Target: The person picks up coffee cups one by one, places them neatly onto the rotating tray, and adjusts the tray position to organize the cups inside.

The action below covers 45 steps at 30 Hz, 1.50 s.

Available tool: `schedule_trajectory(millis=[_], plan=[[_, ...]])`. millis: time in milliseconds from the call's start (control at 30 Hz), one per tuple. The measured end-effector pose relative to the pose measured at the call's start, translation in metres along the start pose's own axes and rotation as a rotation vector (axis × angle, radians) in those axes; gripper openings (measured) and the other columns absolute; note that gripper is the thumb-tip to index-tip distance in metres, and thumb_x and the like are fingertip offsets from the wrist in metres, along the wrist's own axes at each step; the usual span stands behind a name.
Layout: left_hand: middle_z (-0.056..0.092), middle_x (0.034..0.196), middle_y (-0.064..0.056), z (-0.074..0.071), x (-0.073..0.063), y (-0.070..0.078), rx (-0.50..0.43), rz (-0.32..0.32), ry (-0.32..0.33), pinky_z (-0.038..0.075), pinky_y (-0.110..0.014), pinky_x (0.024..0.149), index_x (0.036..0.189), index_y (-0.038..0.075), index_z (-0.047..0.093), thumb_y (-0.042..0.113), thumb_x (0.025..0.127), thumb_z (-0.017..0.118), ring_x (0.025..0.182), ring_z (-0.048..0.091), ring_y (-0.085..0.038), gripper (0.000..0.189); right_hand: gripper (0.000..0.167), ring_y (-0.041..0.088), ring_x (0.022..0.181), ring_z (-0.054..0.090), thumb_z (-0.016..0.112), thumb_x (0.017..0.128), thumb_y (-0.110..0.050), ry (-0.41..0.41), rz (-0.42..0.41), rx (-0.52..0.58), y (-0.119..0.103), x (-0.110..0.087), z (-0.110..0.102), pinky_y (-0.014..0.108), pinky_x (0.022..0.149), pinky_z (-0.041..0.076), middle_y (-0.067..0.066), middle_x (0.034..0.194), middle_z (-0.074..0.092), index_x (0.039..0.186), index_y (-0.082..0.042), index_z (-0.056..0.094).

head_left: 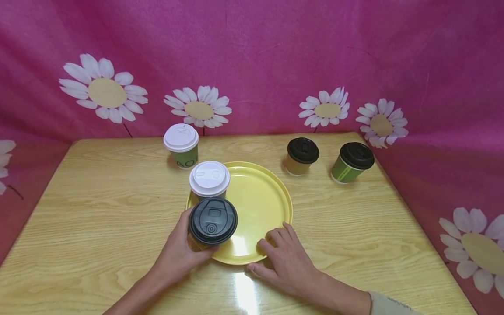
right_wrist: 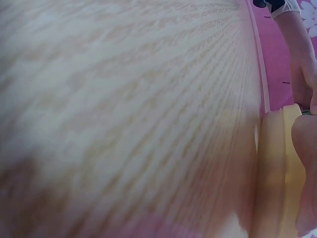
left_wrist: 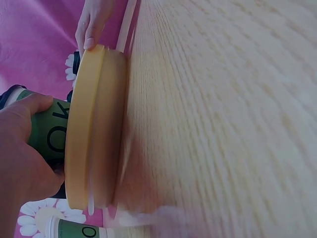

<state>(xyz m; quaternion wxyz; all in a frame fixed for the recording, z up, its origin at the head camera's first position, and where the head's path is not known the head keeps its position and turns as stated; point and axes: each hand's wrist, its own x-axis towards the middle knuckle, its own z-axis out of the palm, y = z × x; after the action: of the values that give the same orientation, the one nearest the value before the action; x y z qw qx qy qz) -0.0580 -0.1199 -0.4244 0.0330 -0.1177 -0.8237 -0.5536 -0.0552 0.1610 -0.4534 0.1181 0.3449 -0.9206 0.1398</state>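
My left hand (head_left: 179, 249) grips a green paper cup with a black lid (head_left: 213, 221) over the left front of a round yellow tray (head_left: 261, 201). Dark letters show on this green cup (left_wrist: 52, 126) in the left wrist view; the tray's rim hides its base, so whether it touches the tray I cannot tell. Directly behind it on the tray stands a cup with a white lid (head_left: 209, 178), its body mostly covered. My right hand (head_left: 289, 262) rests at the tray's front right rim, fingers loosely bent over the edge and holding no cup.
Behind the tray on the left stands a green cup with a white lid (head_left: 181, 144). To the right are a brown cup with a black lid (head_left: 298, 168) and a green black-lidded cup (head_left: 346, 171). A pink flowered cloth (head_left: 256, 65) borders the wooden table (head_left: 98, 210).
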Motion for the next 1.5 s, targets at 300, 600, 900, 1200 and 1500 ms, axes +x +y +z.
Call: schedule_trajectory(millis=[300, 600, 900, 1200, 1500], plan=[[0.052, 0.14, -0.014, -0.0008, 0.0008, -0.0018, 0.036, -0.015, 0.0, 0.033, -0.055, 0.11, 0.145, 0.003, 0.039, 0.002, 0.065, 0.091, 0.132, 0.046, -0.03, 0.095, 0.046, 0.021, 0.095, 0.048, 0.053, 0.093, -0.066, 0.0, 0.01, 0.005, -0.0008, -0.0005, 0.0002, 0.054, 0.109, 0.028, -0.001, 0.095, 0.049, 0.091, -0.02, 0.06], [0.053, 0.14, -0.014, -0.0021, 0.0009, -0.0019, 0.045, -0.011, 0.002, 0.034, -0.055, 0.11, 0.144, 0.004, 0.042, 0.003, 0.065, 0.092, 0.131, 0.047, -0.031, 0.094, 0.045, 0.021, 0.094, 0.047, 0.054, 0.093, -0.064, 0.007, 0.002, 0.007, -0.0011, -0.0006, 0.0007, 0.054, 0.108, 0.029, -0.002, 0.094, 0.048, 0.09, -0.019, 0.059], [0.054, 0.14, -0.015, -0.0028, 0.0014, -0.0006, 0.131, -0.012, 0.002, 0.035, -0.058, 0.109, 0.144, 0.004, 0.041, 0.003, 0.063, 0.092, 0.131, 0.048, -0.034, 0.095, 0.047, 0.021, 0.095, 0.048, 0.053, 0.093, -0.065, 0.007, 0.0, 0.002, -0.0013, -0.0005, 0.0007, 0.054, 0.108, 0.028, -0.001, 0.095, 0.049, 0.091, -0.019, 0.06], [0.057, 0.137, -0.015, -0.0075, 0.0048, -0.0011, 0.159, -0.031, -0.006, 0.038, -0.056, 0.107, 0.142, 0.003, 0.043, 0.002, 0.062, 0.093, 0.128, 0.051, -0.034, 0.094, 0.046, 0.021, 0.095, 0.048, 0.053, 0.093, -0.064, 0.0, 0.0, -0.004, -0.0014, 0.0004, 0.0002, 0.055, 0.109, 0.029, -0.001, 0.095, 0.049, 0.091, -0.019, 0.06], [0.055, 0.138, -0.018, -0.0087, 0.0067, 0.0014, 0.173, -0.042, -0.015, 0.039, -0.058, 0.106, 0.144, 0.003, 0.04, 0.004, 0.064, 0.092, 0.128, 0.051, -0.037, 0.096, 0.045, 0.022, 0.094, 0.049, 0.052, 0.094, -0.064, 0.007, -0.009, -0.009, -0.0017, 0.0011, 0.0005, 0.055, 0.108, 0.029, -0.001, 0.094, 0.049, 0.091, -0.019, 0.059]])
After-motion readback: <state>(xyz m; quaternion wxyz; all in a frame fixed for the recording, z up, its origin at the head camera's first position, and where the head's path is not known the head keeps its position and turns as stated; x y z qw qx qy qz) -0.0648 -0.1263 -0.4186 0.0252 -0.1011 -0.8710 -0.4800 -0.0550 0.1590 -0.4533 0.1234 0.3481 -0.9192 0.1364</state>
